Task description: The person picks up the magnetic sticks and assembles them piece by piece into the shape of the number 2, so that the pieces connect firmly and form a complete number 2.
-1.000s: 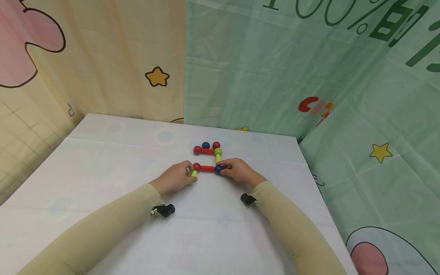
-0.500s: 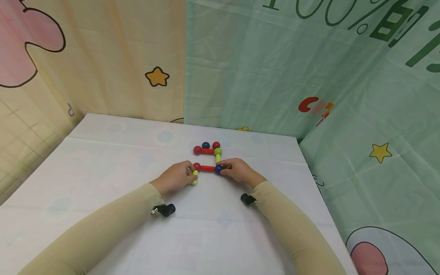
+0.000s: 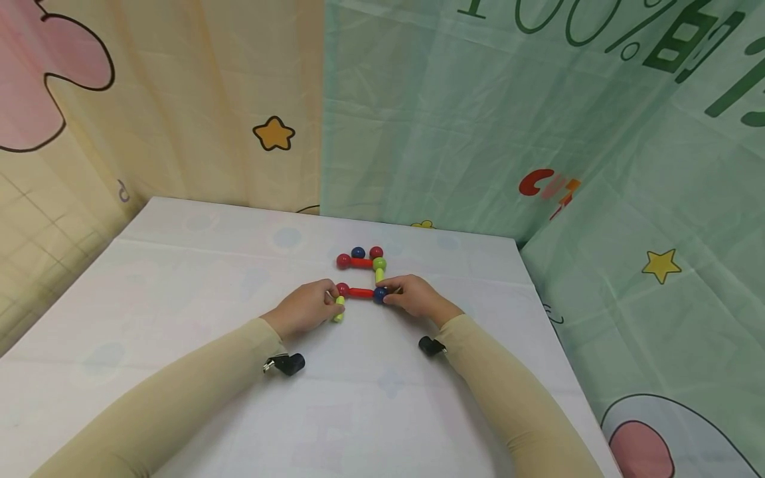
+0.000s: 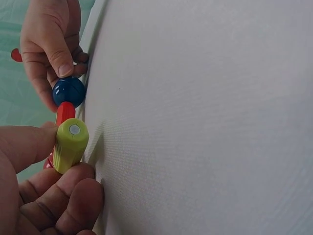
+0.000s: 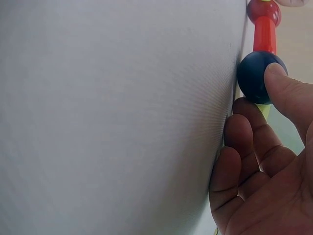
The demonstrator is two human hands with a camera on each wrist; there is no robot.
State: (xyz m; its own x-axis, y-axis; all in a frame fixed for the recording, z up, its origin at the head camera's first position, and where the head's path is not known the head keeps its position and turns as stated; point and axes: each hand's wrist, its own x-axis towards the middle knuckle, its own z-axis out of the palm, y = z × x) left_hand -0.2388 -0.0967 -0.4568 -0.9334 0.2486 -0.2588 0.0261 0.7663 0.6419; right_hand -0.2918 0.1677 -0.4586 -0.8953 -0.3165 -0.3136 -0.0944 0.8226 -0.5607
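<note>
My left hand (image 3: pixel 305 307) pinches a yellow-green magnetic rod (image 4: pixel 70 149) between thumb and fingers. A silvery disc shows in the rod's near end, and its far end is at a red ball (image 3: pixel 342 289). From that ball a red rod (image 3: pixel 361 293) runs right to a dark blue ball (image 5: pixel 254 76). My right hand (image 3: pixel 418 297) grips this blue ball, thumb on top of it in the right wrist view. Another yellow-green rod (image 3: pixel 379 275) leads away from the blue ball to a green ball (image 3: pixel 379 263), partly covered by the right fingers.
Beyond the hands, a red rod (image 3: pixel 361 263) joins the green ball to a red ball (image 3: pixel 343 261). A blue ball (image 3: pixel 358 252) and another red ball (image 3: pixel 376 251) sit just behind. The white-covered table (image 3: pixel 197 265) meets printed curtains (image 3: pixel 418 133) at the back.
The yellow-green rod in my left hand has swung its near end toward me, so more of its length shows below the red ball. Both hands have stayed almost in place.
</note>
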